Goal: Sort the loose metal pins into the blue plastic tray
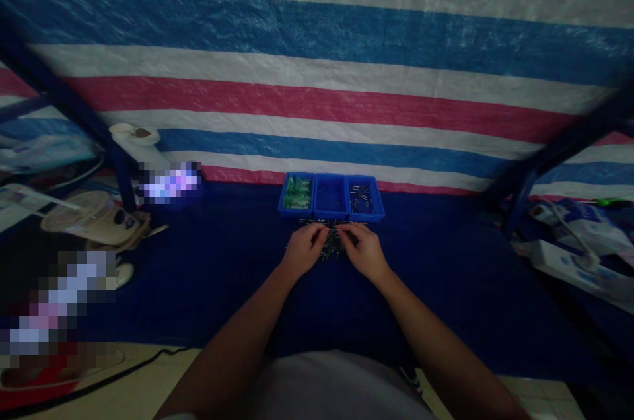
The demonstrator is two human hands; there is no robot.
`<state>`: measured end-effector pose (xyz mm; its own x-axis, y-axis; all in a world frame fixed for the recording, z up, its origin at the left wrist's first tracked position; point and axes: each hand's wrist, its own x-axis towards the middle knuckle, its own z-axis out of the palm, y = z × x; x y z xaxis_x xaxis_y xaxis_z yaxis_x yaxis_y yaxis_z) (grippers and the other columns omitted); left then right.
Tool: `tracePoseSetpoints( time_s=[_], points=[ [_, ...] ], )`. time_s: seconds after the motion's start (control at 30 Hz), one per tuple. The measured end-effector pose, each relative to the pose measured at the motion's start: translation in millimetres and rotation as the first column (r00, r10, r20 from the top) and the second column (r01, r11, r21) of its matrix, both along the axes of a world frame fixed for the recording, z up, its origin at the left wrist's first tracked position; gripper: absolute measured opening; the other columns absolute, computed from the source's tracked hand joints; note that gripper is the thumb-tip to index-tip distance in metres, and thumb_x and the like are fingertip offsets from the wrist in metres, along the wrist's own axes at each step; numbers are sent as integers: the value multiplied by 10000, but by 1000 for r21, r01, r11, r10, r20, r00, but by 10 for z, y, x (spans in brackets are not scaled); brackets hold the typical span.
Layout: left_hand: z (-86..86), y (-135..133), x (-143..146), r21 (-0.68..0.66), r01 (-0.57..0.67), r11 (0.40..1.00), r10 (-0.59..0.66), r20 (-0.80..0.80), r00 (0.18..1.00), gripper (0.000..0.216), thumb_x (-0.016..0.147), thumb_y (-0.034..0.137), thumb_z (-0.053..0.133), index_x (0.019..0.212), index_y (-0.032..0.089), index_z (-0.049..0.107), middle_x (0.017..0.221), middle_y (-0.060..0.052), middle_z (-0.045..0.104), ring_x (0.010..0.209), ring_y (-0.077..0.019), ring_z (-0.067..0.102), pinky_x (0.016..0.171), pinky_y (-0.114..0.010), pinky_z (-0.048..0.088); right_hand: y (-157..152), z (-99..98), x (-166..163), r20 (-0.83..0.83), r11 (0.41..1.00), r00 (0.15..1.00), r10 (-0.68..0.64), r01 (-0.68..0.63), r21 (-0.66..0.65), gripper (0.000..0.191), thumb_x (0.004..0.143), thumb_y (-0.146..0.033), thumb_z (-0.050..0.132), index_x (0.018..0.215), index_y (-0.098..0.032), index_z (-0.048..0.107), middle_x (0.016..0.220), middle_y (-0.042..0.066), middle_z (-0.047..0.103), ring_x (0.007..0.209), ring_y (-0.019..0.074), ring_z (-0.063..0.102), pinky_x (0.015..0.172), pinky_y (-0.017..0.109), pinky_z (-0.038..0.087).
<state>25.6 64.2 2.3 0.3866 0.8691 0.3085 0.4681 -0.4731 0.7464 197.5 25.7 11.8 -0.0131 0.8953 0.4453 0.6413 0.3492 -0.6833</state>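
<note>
My left hand (303,250) and my right hand (364,249) face each other over a loose pile of thin dark metal pins (333,249) on the blue tabletop. Between my fingertips lies a thin, light-coloured metal pin (335,230); both hands are closed in a pinch on its ends. Just beyond my hands stands a blue tray with three compartments. Green-printed small packets (298,192) fill the left compartment (283,201). A few pins lie in the middle compartment (331,195), and several more pins (360,197) are in the right compartment (380,206).
A striped tarp (317,103) hangs behind the blue table (446,288). On the left are white paper rolls (141,146) and a lidded plastic cup (92,215). A white power strip (569,266) lies at the right. Dark blue frame posts (555,142) slant at both sides.
</note>
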Motion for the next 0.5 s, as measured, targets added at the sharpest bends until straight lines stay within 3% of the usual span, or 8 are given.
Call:
tracePoseSetpoints(
  time_s=[0.2, 0.5],
  points=[
    [-10, -2, 2, -35, -10, 999, 12, 54, 998, 258, 899, 368, 477, 1017, 192, 623, 635, 31, 560, 546, -92, 495, 563, -210, 389, 4, 5, 3, 4, 1000, 1000, -4, 4, -4, 179, 894, -254, 517, 962, -216, 679, 890, 68, 693, 855, 208, 633, 795, 351, 502],
    [5, 9, -10, -44, 19, 999, -17, 38, 999, 240, 911, 341, 441, 904, 178, 617, 657, 24, 566, 567, -91, 493, 562, -209, 370, -6, -3, -36, -37, 1000, 999, 7, -7, 8, 196, 881, -241, 530, 1010, -210, 675, 899, 67, 690, 820, 196, 634, 771, 341, 512]
  ],
)
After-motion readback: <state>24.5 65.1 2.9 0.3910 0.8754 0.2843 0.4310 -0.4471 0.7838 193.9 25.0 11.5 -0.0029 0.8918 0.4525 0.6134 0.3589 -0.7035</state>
